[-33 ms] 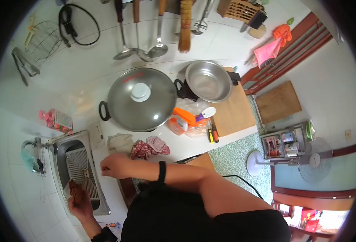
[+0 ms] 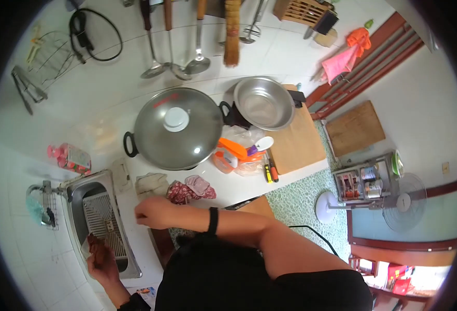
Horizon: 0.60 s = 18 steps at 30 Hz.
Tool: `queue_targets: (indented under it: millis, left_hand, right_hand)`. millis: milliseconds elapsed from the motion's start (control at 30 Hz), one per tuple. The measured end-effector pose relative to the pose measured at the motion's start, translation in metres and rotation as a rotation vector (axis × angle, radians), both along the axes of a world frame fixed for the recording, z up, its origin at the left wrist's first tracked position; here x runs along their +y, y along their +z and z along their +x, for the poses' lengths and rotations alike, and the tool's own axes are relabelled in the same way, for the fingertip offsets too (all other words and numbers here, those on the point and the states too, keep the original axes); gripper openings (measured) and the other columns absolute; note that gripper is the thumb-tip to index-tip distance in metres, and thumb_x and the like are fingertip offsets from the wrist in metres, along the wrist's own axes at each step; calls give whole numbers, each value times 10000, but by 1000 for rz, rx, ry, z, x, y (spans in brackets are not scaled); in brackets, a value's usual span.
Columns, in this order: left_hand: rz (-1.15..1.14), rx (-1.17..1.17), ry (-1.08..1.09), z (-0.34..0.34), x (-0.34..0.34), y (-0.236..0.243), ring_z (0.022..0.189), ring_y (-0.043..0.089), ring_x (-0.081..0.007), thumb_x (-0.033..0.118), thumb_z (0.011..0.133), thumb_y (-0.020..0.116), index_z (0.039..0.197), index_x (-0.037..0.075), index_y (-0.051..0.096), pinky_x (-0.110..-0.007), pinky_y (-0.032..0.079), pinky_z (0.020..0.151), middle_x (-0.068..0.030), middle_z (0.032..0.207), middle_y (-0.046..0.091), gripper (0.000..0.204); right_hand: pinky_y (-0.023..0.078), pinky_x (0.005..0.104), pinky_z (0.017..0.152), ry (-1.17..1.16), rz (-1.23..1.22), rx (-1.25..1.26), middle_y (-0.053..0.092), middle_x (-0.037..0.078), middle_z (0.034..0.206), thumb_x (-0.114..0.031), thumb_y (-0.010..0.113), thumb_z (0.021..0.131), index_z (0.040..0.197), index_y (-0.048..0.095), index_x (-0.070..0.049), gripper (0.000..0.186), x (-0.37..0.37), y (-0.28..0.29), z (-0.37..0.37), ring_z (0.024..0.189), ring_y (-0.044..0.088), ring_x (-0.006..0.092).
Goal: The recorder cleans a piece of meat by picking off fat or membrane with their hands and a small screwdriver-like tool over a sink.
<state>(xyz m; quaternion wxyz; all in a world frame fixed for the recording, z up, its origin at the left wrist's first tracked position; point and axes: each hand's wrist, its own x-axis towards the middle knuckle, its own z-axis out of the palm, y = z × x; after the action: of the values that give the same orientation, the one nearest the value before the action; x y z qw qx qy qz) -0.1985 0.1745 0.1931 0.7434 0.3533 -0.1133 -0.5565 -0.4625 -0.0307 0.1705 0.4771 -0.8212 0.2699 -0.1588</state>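
Over the lower part of the steel sink (image 2: 135, 269), my left hand (image 2: 103, 268) is closed round a reddish-brown lump (image 2: 100, 251), whose exact kind I cannot make out. A pale edge shows beside the lump, too small to name. My right hand (image 2: 154, 212) hovers at the sink's right side, near the counter edge, its fingers curled in. Whatever those fingers might hold is hidden. Closest to the right hand are a folded beige cloth (image 2: 152, 184) and a red patterned cloth (image 2: 179, 192). Inside the sink lies a slatted grey drain rack (image 2: 98, 207).
A lidded wok (image 2: 153, 137) stands on the counter, with a steel basin (image 2: 264, 103) right of it. Orange-handled utensils (image 2: 233, 149) and a cutting board (image 2: 301, 140) lie farther right. A pink pump bottle (image 2: 72, 158) stands behind the sink. Ladles (image 2: 197, 65) hang on the wall.
The view has shifted slightly, so the counter things sit a little farther left. My right hand has moved a little to the right, away from the sink. The left hand keeps its hold.
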Motion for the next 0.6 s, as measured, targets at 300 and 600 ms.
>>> queue_targets:
  millis: [300, 600]
  left_hand:
    - [-43, 14, -107, 25, 6, -37, 1441, 483, -243, 183, 965, 607, 1576, 9, 448, -436, 345, 1215, -85, 1567, 537, 655]
    - [167, 1, 41, 11, -25, -25, 1505, 454, -290, 153, 978, 541, 1580, -35, 448, -461, 389, 1246, -134, 1622, 507, 637]
  right_hand:
    - [584, 477, 864, -515, 33, 364, 760, 135, 1027, -178, 686, 875, 1048, 763, -147, 191, 25, -60, -230, 985, 732, 350]
    - [593, 522, 764, -1409, -141, 584, 727, 133, 978, -256, 649, 965, 952, 728, -109, 168, 7, -109, -376, 827, 736, 377]
